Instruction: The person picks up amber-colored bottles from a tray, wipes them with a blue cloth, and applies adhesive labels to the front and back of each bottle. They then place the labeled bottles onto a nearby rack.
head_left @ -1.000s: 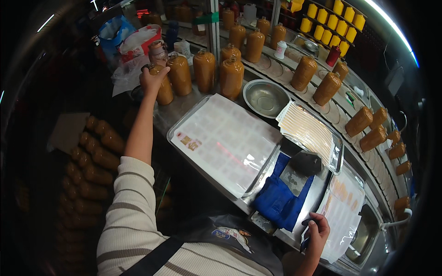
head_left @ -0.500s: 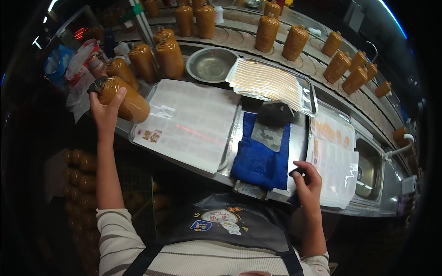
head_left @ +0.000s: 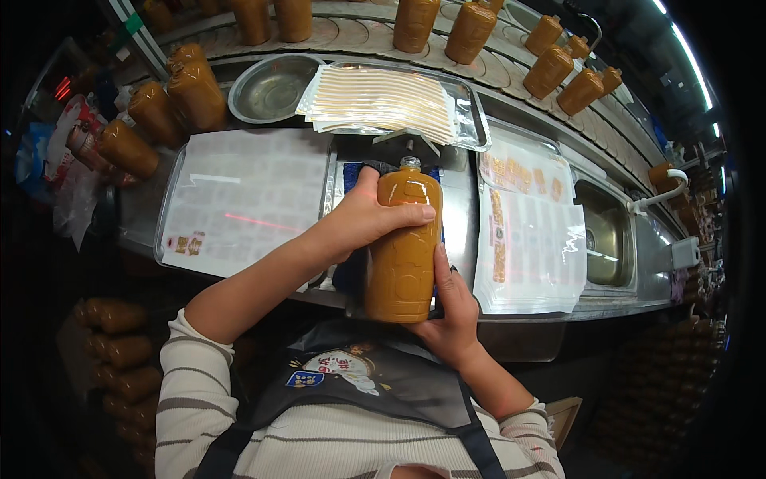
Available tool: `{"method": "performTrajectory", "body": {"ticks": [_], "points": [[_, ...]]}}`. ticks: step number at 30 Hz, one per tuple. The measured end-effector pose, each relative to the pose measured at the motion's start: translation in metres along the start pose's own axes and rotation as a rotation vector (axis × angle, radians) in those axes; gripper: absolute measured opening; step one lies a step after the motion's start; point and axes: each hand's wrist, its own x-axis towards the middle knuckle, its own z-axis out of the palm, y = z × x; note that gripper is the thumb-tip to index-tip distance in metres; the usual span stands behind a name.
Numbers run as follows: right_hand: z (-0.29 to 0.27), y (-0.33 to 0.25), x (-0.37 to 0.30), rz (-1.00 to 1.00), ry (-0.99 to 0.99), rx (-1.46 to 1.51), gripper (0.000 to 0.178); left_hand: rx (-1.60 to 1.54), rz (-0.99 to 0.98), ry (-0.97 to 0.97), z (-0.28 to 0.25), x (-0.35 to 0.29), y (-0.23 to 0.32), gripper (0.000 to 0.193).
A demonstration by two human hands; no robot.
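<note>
A glossy brown bottle (head_left: 405, 263) with a short clear neck stands nearly upright before my chest, held in both hands. My left hand (head_left: 369, 214) wraps its upper part from the left, the thumb lying across the front. Against the lower right side and base presses my right hand (head_left: 455, 311), with a dark band around one finger; its other fingers are hidden behind the bottle. Beneath and behind it, a blue cloth (head_left: 349, 279) shows only in part, with a metal stand (head_left: 405, 137) beyond. White sheets (head_left: 247, 191) with a few gold decals lie to the left.
More decal sheets (head_left: 531, 263) lie on the right, beside a sink (head_left: 630, 239) with a white faucet (head_left: 656, 191). At the back are a metal bowl (head_left: 239, 100) and a tray (head_left: 479, 132) of striped strips. Brown bottles (head_left: 195, 96) stand back left, others along a conveyor (head_left: 511, 88).
My left hand has carried the bottle from the far left to the middle, over the blue cloth. My right hand has come up to grip it too. The view has shifted right.
</note>
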Motion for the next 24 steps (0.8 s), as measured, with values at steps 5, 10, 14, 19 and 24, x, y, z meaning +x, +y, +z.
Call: {"method": "performTrajectory", "body": {"ticks": [5,10,14,19,24], "points": [[0.001,0.007,0.007,0.116,-0.083,-0.078,0.104,-0.002,0.025,0.068,0.000,0.011,-0.001,0.082],[0.012,0.010,0.014,0.195,-0.096,-0.070,0.105,0.226,0.083,0.152,-0.012,0.038,-0.020,0.091],[0.019,0.005,0.015,0.253,-0.085,0.002,0.105,0.072,0.185,0.084,-0.015,0.031,-0.024,0.097],[0.008,-0.007,0.027,0.298,-0.174,-0.011,0.102,0.177,0.223,0.205,-0.038,-0.006,-0.027,0.089],[-0.001,-0.011,0.027,0.378,-0.212,0.009,0.100,0.900,0.093,0.705,-0.120,-0.102,-0.036,0.052]]}}
